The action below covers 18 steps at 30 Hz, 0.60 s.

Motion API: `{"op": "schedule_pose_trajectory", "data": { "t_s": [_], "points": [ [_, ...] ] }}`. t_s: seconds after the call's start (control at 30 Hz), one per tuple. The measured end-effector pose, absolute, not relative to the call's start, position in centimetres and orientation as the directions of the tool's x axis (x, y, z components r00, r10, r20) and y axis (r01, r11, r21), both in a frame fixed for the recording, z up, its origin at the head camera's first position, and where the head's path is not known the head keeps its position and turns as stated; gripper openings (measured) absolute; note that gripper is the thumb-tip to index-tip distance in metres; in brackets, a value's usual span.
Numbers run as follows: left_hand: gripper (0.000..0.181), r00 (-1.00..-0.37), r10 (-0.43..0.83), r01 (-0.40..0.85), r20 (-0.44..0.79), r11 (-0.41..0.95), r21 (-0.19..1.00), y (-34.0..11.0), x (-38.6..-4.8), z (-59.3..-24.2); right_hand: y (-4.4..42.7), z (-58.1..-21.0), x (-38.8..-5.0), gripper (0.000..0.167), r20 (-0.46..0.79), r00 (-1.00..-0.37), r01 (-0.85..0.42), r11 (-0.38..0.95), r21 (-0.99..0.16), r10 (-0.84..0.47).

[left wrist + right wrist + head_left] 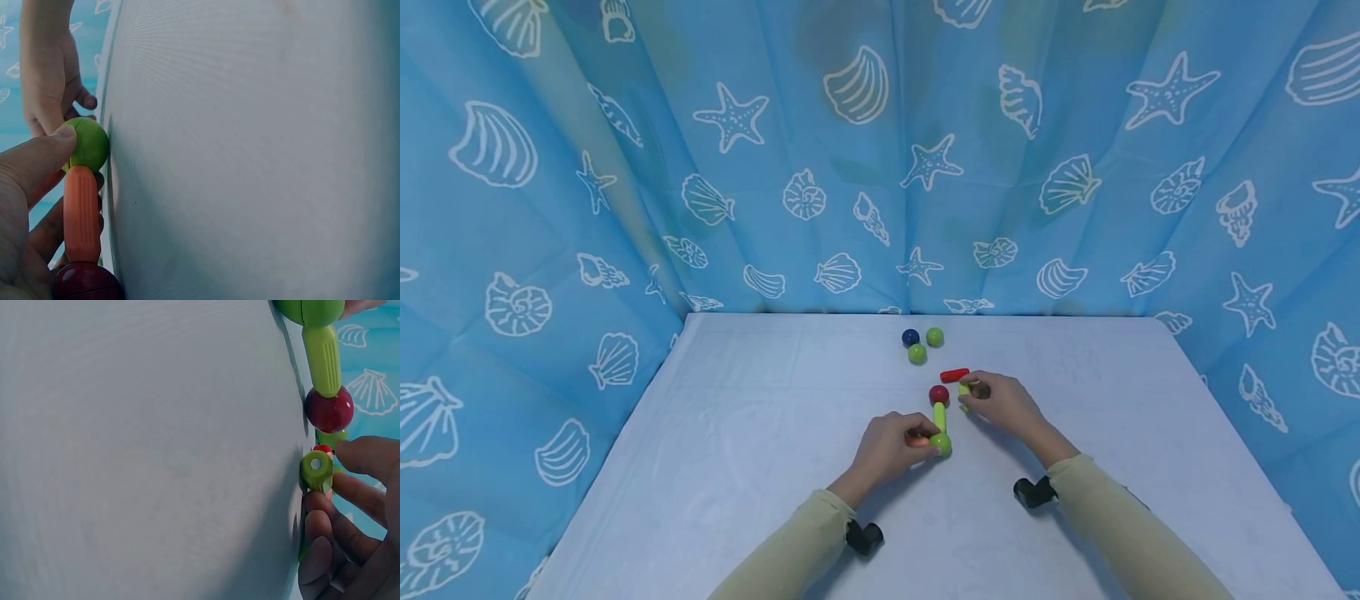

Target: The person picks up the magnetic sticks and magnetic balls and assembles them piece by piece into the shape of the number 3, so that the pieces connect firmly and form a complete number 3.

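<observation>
My left hand (889, 443) pinches a glossy green ball (942, 445) between thumb and fingers. From that ball a yellow-green rod (940, 417) runs to a dark red ball (938, 395). An orange rod (81, 212) also joins it, leading to another dark red ball (87, 284), mostly hidden by the hand in the head view. My right hand (1006, 407) holds a short yellow-green rod (965, 397) by its fingertips, just right of the chain. In the right wrist view that rod's end (317, 465) shows a silvery disc.
Behind the right hand lies a loose red rod (955, 375). Farther back sit a dark blue ball (911, 337) and two green balls (935, 337). A white cloth covers the table (760, 400); a blue shell-print curtain (880, 167) hangs around its back and sides.
</observation>
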<state>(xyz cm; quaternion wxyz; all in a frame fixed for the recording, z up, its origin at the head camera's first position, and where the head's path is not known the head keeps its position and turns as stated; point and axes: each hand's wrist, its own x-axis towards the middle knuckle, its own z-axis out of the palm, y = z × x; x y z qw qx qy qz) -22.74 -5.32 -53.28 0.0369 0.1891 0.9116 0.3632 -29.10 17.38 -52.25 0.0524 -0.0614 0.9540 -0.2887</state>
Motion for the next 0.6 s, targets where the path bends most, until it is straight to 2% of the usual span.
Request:
{"op": "schedule_pose_trajectory", "data": {
  "t_s": [0.23, 0.6],
  "points": [
    [0.025, -0.927, 0.368, 0.313, 0.069, 0.661, 0.682, -5.3, -22.7, -53.24, 17.08, -52.28, -29.15, 0.039, -0.088, -0.987, -0.069, 0.86, -0.506, -0.131],
    [0.025, -0.93, 0.364, 0.303, 0.056, 0.67, 0.678, -5.25, -22.69, -53.23, 16.98, -51.43, -28.83, 0.042, -0.133, -0.981, -0.059, 0.868, -0.492, -0.142]
  ]
}}
